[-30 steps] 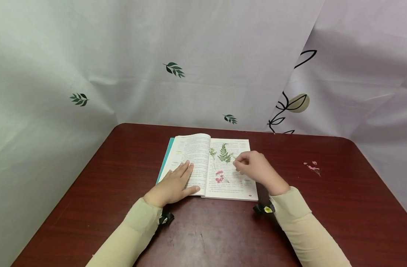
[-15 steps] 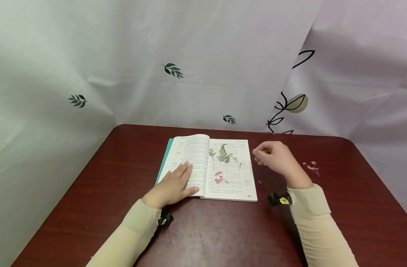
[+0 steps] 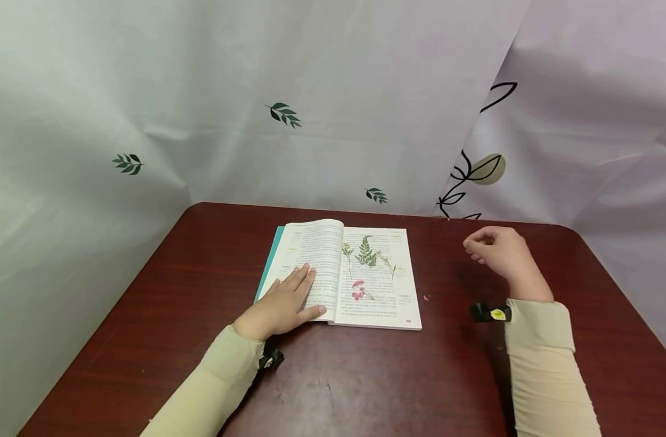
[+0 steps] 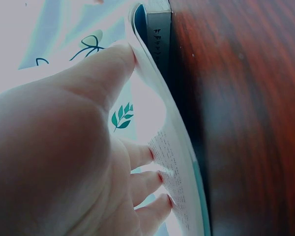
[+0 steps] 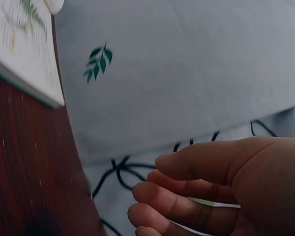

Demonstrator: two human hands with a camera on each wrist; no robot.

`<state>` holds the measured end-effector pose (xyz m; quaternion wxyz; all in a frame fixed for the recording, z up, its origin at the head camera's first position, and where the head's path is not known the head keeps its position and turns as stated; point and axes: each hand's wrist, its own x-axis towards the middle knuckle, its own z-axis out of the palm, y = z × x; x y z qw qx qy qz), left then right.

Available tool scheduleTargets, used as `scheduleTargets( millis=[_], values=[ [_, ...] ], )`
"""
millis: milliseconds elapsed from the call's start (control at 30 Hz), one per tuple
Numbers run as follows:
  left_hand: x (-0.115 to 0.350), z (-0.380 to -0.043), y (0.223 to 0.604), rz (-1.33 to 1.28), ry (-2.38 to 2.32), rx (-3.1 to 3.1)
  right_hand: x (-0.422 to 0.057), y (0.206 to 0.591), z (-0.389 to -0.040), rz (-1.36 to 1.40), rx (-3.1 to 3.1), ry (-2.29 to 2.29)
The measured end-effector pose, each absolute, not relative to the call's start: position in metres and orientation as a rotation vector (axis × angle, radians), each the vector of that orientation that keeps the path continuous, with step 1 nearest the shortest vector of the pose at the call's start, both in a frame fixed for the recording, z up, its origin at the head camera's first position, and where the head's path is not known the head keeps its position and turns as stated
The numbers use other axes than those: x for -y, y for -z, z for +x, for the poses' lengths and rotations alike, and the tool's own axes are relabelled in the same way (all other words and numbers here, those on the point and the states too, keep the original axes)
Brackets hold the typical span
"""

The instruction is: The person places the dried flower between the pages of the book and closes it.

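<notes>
An open book (image 3: pixel 382 312) lies on the table, its left-hand pages curving up near the spine. My left hand (image 3: pixel 281 306) rests flat on the left page with fingers spread; in the left wrist view its thumb and fingertips touch the paper. On the right page lie a green fern leaf (image 3: pixel 367 254), a pink flower sprig (image 3: pixel 358 291), a small yellowish-green sprig (image 3: pixel 347 250) and a thin pale sprig (image 3: pixel 390 266). Raised over the table right of the book, my right hand (image 3: pixel 502 252) has loosely curled fingers. Nothing shows between thumb and fingertips (image 5: pixel 145 191) in the right wrist view.
A tiny pink petal (image 3: pixel 426 297) lies just right of the book on the dark red table (image 3: pixel 333 376). A pale curtain (image 3: pixel 333 121) with printed leaves hangs behind the far edge. Each wrist wears a black strap (image 3: pixel 488 313).
My right hand has moved from the book's right page out to the right. The thin pale sprig came into view, and the pink sprig on the table is now hidden. My left hand stays put.
</notes>
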<state>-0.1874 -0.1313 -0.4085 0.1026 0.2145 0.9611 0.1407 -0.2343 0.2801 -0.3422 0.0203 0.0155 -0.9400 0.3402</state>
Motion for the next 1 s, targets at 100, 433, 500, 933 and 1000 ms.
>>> scheduleTargets(
  millis=[100, 433, 500, 933, 1000],
  values=[
    [0.132, -0.187, 0.408, 0.630, -0.415, -2.836, -0.293, 0.346, -0.235, -0.022, 2.929, -1.033],
    [0.132, -0.186, 0.407, 0.635, -0.416, -2.833, -0.336, 0.356, -0.229, -0.137, 2.957, -0.964],
    [0.132, -0.186, 0.407, 0.635, -0.415, -2.832, -0.343, 0.357, -0.228, -0.145, 3.006, -0.922],
    [0.131, -0.185, 0.407, 0.635, -0.424, -2.831, -0.368, 0.374, -0.222, -0.332, 3.133, -1.000],
    [0.132, -0.186, 0.406, 0.634, -0.418, -2.831, -0.370, 0.376, -0.222, -0.351, 3.127, -1.041]
  ],
)
